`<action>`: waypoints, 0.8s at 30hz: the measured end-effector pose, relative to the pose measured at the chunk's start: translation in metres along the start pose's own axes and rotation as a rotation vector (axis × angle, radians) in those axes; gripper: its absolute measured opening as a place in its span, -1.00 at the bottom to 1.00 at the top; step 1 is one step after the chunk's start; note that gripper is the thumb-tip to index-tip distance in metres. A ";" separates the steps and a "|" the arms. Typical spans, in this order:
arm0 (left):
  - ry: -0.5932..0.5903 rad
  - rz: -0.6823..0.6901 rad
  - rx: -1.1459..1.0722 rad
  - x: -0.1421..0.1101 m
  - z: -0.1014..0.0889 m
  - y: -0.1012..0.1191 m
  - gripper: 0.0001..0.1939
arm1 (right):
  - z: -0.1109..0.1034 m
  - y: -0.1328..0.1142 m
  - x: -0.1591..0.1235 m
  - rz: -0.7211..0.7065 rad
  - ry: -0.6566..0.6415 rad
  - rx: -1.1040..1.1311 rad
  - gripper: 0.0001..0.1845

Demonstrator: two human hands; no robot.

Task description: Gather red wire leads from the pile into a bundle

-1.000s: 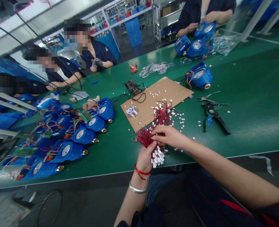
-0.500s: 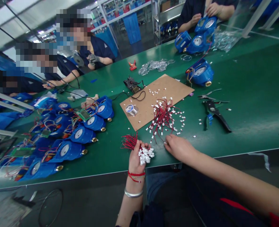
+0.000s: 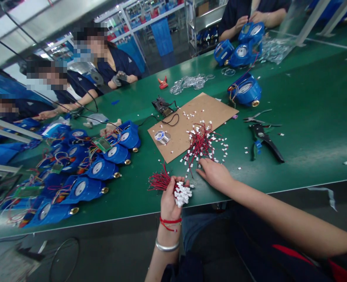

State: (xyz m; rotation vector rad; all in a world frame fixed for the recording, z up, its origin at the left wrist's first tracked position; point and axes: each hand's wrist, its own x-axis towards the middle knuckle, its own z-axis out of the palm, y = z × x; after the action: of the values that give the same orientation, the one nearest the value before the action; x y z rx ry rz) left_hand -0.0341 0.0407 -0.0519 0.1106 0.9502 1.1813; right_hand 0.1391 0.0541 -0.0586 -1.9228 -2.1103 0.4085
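My left hand (image 3: 171,196) is closed round a bundle of red and black connector wires (image 3: 159,181), white plugs grouped at the right and bare ends fanning out leftward. Just to the right, my right hand (image 3: 216,174) reaches to the lower edge of a loose pile of the same wires (image 3: 202,143). Its thumb and fingers are apart, and I see nothing held between them. The pile lies partly on a brown cardboard sheet (image 3: 217,107) and partly on the green table (image 3: 308,137).
Blue meters (image 3: 95,190) with wires and circuit boards crowd the left. A solder spool (image 3: 162,137) sits on the cardboard, a black device (image 3: 163,106) behind it. Wire strippers (image 3: 266,141) and pliers (image 3: 257,117) lie right, near another meter (image 3: 245,91). Co-workers sit across the table.
My right hand has moved slightly left and up to the pile, and its thumb and fingers have parted. My left hand still holds its bundle. The whole view has shifted a little.
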 end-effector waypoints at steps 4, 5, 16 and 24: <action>-0.029 -0.055 0.002 0.000 -0.002 0.000 -0.86 | 0.004 0.005 0.005 -0.004 -0.039 -0.084 -0.79; -0.040 -0.067 0.007 -0.001 -0.002 -0.002 -0.88 | 0.002 0.003 0.002 -0.001 -0.034 -0.054 -0.80; -0.090 -0.052 0.156 -0.002 0.001 -0.006 -0.89 | -0.018 -0.023 -0.024 -0.422 -0.050 0.446 -0.75; 0.056 -0.038 -0.020 -0.005 -0.010 0.013 -0.92 | 0.000 0.013 0.079 -0.352 0.057 0.012 -0.73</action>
State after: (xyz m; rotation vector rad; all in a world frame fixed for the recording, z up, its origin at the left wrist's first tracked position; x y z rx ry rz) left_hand -0.0502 0.0379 -0.0482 0.0440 0.9856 1.1638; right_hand 0.1442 0.1337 -0.0634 -1.4931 -2.3381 0.2867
